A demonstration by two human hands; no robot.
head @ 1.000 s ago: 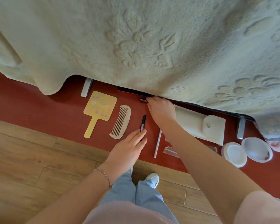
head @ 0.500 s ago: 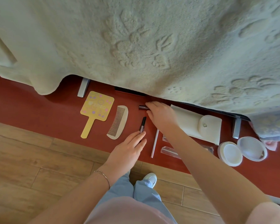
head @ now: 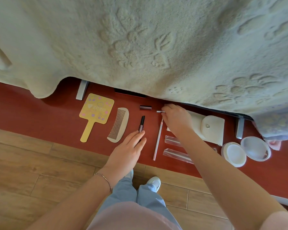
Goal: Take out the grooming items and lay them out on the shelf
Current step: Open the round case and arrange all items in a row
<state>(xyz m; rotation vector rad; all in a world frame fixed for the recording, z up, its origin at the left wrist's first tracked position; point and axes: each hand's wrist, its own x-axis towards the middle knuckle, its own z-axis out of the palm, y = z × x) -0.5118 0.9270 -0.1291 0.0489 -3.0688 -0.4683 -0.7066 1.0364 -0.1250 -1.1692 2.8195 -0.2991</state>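
The right hand (head: 176,121) pinched a small silver piece (head: 160,111) in curled fingers, palm down, by the white pouch (head: 211,128). The left hand (head: 129,151) lay flat and open, fingertips on the dark pencil (head: 141,123). The pencil lay on the red shelf (head: 40,120), pointing away toward the blanket (head: 140,47).

A big cream blanket (head: 140,44) with bumpy flower shapes hangs down past the hands. Under it runs a red shelf (head: 32,117). Nearer than the hands lies a brown wood floor (head: 32,171).
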